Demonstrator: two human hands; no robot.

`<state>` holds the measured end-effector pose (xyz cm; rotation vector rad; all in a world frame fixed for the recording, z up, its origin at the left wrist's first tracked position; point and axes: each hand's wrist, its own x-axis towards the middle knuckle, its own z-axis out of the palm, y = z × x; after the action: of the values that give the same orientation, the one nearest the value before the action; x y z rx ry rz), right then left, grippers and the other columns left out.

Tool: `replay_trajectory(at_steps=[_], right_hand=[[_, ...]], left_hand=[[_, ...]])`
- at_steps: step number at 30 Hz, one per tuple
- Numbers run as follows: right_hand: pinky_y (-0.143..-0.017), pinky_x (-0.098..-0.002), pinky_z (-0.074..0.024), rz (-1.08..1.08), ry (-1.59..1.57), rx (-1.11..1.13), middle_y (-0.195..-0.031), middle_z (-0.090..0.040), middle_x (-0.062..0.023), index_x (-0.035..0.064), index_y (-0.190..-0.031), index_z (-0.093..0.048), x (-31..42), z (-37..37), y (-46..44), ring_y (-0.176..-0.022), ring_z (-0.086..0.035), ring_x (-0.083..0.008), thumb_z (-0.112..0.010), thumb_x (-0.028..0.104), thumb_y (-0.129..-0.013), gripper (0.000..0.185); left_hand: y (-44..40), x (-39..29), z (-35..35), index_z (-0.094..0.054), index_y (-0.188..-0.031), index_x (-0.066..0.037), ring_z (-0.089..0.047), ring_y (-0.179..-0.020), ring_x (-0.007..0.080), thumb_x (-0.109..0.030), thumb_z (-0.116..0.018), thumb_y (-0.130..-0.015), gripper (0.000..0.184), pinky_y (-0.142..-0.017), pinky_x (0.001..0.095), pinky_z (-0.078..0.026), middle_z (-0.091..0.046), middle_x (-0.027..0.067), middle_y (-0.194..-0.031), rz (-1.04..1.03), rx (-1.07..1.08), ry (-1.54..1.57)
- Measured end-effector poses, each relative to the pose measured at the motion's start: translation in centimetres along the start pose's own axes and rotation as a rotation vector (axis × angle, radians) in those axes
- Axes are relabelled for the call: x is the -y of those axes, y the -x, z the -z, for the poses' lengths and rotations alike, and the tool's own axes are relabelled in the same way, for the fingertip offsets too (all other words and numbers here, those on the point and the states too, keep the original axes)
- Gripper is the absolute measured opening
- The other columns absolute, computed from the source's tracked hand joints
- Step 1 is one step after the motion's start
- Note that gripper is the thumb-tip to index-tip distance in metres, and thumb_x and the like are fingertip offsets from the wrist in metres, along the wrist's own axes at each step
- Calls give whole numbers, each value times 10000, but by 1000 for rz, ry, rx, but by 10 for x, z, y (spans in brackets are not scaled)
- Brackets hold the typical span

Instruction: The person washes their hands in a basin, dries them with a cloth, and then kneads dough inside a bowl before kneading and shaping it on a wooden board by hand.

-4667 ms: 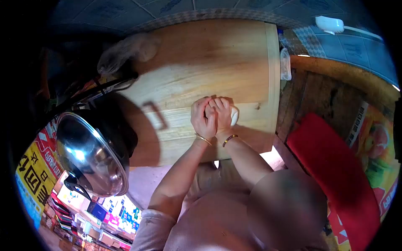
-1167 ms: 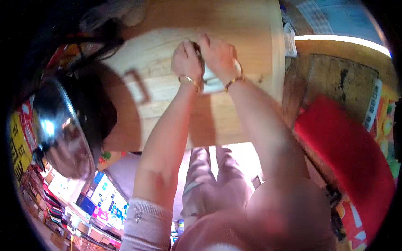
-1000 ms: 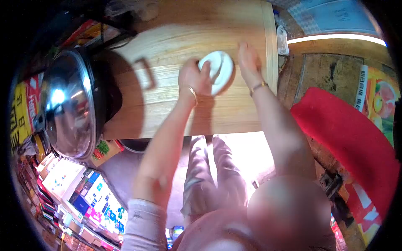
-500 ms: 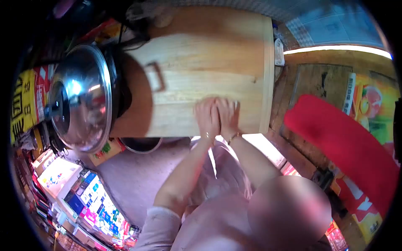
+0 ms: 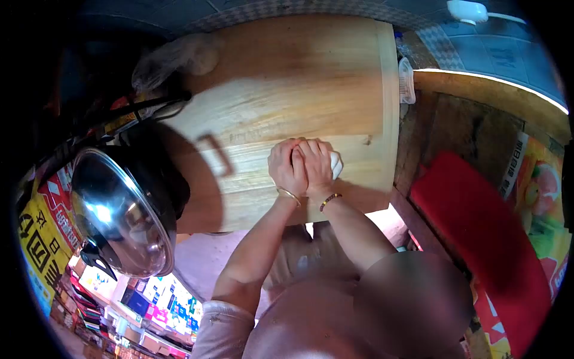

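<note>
A white lump of dough [image 5: 336, 166] shows past the outer side of my right hand [image 5: 315, 164]; most of it is hidden beneath my hands. My left hand [image 5: 288, 166] lies close against the right, its fingers curled and overlapping, and both press down together on the dough. They work on a pale wooden board [image 5: 281, 96], not far from its near edge. A thin bangle circles my left wrist and a dark beaded bracelet my right.
To the left stands a dark pot with a shiny domed lid [image 5: 122, 209], overlapping the board's side. A clear plastic bag [image 5: 173, 60] sits at the far left corner. On the right are a red padded object [image 5: 478, 251] and a white plastic item [image 5: 406, 81].
My hands have moved forward, farther from the board's near edge. Dough now shows beside my right hand. The view has shifted, so the pot lid appears lower.
</note>
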<state>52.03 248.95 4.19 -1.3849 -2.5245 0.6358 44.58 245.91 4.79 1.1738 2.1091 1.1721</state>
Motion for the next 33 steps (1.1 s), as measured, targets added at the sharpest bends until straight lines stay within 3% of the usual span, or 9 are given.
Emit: replay_trajectory(at_steps=[11, 12, 19, 21, 22, 25, 27, 30, 33], right_hand=[[-712, -379, -425, 125, -143, -124, -865, -588, -54, 62, -809, -580, -26, -27, -40, -833, -521, -247, -552, 185, -746, 141], [-859, -363, -437, 92, -113, 2, -935, -575, -61, 62, -915, -619, -24, -23, -42, -941, -523, -259, -569, 123, -770, 164], [-851, -372, -468, 283, -69, -181, -906, -605, -95, 66, -888, -638, -12, -1, -44, -913, -560, -262, -539, 182, -807, 172], [-815, -406, -441, -214, -321, 276, -810, -612, -136, 67, -840, -632, 4, 35, -41, -851, -567, -299, -507, 260, -853, 231], [-822, -387, -440, -149, -222, 203, -772, -627, -143, 90, -821, -639, 12, 66, -27, -819, -590, -300, -457, 292, -897, 282], [-864, -366, -418, -39, -41, -73, -836, -653, -136, 117, -818, -643, -12, 24, 22, -872, -604, -285, -472, 274, -891, 244], [-881, -369, -390, -80, -68, -37, -876, -656, -104, 131, -827, -640, -5, 35, 58, -934, -584, -260, -498, 240, -865, 183], [-823, -391, -382, 9, -132, -381, -807, -615, -57, 116, -800, -607, 1, 19, 71, -846, -561, -261, -515, 179, -833, 116], [-826, -392, -384, -140, -36, -236, -803, -613, -61, 103, -799, -603, -10, 14, 31, -832, -562, -264, -523, 168, -827, 107]], left_hand=[[-34, 7, -18, -640, -919, -37, -569, -827, 317, -132, -480, -867, 193, -773, 388, -446, -621, 134, -880, 81, -111, 104], [-34, 7, -19, -635, -922, -31, -573, -842, 326, -139, -476, -876, 198, -781, 390, -452, -619, 139, -879, 124, -135, 153], [-31, 4, -9, -644, -997, 18, -612, -861, 316, -246, -417, -950, 352, -803, 380, -465, -647, 188, -930, -30, -226, 69], [-28, -4, 5, -661, -964, -42, -582, -918, 368, -284, -415, -931, 347, -835, 428, -442, -636, 202, -861, 441, 31, 119], [-20, -9, 6, -671, -958, -59, -586, -906, 357, -290, -431, -934, 334, -851, 428, -422, -638, 198, -811, 475, -74, 116], [29, -2, -11, -667, -934, -73, -583, -864, 327, -270, -448, -935, 295, -828, 427, -406, -641, 155, -823, 150, -74, -381], [66, 11, -17, -652, -899, -90, -572, -840, 295, -235, -461, -934, 242, -779, 423, -397, -637, 106, -836, -81, -242, -327], [79, 14, -13, -632, -869, -100, -558, -829, 285, -207, -466, -930, 207, -763, 420, -397, -623, 82, -838, -85, -258, -215], [32, 7, -21, -630, -835, -113, -554, -807, 281, -217, -467, -929, 214, -756, 424, -395, -615, 74, -812, 64, -204, -415]])
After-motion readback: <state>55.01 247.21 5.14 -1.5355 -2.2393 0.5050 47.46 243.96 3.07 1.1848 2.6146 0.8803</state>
